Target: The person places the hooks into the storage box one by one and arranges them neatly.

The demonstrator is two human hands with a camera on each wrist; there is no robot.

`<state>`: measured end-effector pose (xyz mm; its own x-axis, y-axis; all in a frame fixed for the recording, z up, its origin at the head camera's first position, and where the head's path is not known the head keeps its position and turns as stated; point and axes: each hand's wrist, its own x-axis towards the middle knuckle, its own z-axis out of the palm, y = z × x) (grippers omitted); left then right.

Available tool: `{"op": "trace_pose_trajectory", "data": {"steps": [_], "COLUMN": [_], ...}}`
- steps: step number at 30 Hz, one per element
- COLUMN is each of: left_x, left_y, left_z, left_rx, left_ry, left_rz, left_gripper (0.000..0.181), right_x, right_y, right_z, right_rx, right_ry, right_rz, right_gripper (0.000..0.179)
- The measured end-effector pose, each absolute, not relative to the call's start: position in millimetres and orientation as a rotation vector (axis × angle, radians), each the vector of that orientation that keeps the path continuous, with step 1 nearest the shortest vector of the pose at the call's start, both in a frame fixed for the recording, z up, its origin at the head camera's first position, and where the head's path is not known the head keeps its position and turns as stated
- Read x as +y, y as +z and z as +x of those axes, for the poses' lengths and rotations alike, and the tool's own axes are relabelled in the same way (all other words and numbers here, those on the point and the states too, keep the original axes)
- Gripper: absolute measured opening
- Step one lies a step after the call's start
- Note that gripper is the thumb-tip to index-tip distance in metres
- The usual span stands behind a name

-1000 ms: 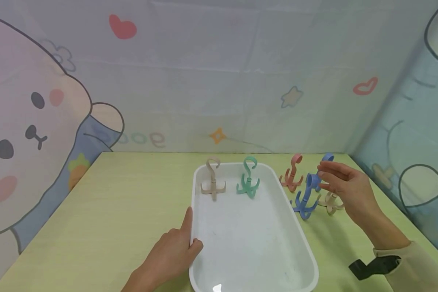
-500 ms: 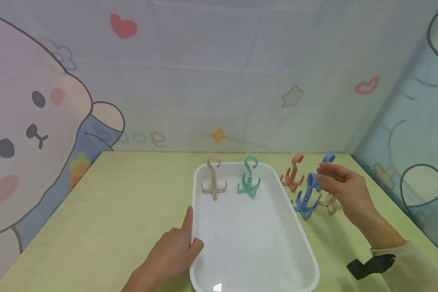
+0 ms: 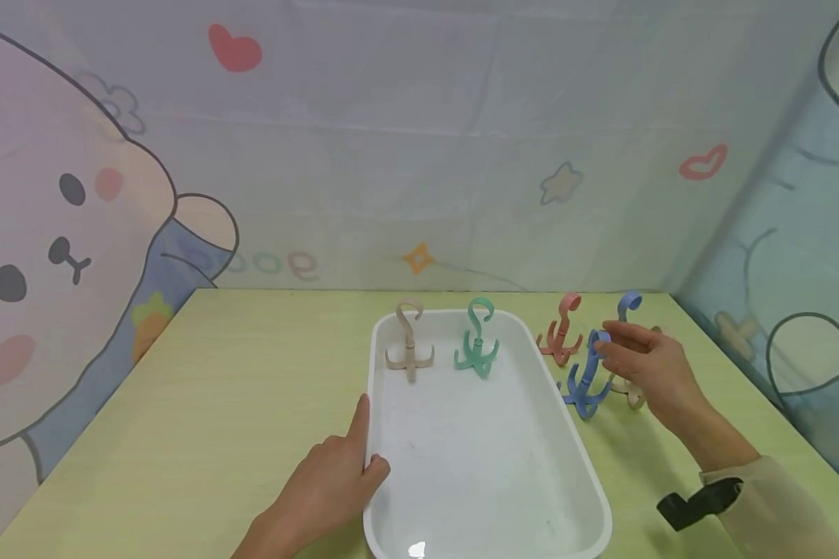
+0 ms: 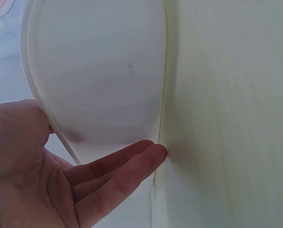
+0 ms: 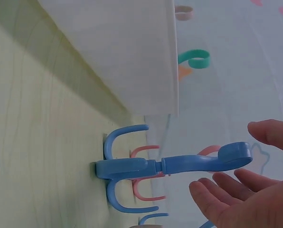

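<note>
Along the left side of a white tray (image 3: 482, 466), my left hand (image 3: 328, 481) grips the edge, thumb over the rim and fingers against the outer wall. The left wrist view shows those fingertips (image 4: 158, 152) low by the tabletop. My right hand (image 3: 653, 369) is at the curled top of a blue multi-prong hook (image 3: 583, 392) standing right of the tray. In the right wrist view the hook's curl (image 5: 236, 155) lies between the spread thumb and fingers, with a gap to the thumb. Behind that hand, a cream hook (image 3: 631, 394) is partly hidden.
A beige hook (image 3: 409, 357) and a green hook (image 3: 477, 355) stand inside the tray's far end. Right of the tray are a red hook (image 3: 561, 341) and another blue hook (image 3: 628, 303), mostly covered by my right hand. A printed cloth wall (image 3: 461, 171) rises behind the table.
My right hand has shifted left and slightly down, closer to the front blue hook's curl. The left hand and tray have stayed in place.
</note>
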<state>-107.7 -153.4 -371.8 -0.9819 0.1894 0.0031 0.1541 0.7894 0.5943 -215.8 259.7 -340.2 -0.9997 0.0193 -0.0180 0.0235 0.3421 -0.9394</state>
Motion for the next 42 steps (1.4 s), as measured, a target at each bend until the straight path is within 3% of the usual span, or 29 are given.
{"op": "trace_pose_trajectory", "data": {"steps": [27,36,39,42], "left_x": [-153.6,-153.5,-153.6,-153.5], "left_y": [-370.8,-370.8,-370.7,-370.5], "left_z": [-108.2,-108.1,-108.1,-108.1], "left_rx": [2.915,2.913,2.914,2.916], "left_ry": [0.96,0.963,0.963,0.962], "left_rz": [0.277,0.279,0.275,0.273], "left_gripper": [0.084,0.084,0.084,0.084], "right_x": [262.1,267.9,268.1,268.3], "right_y": [-354.7,-354.8,-353.0,-351.1], "right_z": [-223.3,-219.5,-217.7,-215.8], "right_rx": [2.458,2.269,2.199,2.148], "right_ry": [-1.848,-2.053,-2.122,-2.171], "right_rz": [-0.03,-0.126,-0.145,-0.164], "right_gripper": [0.077,0.076,0.071,0.054]}}
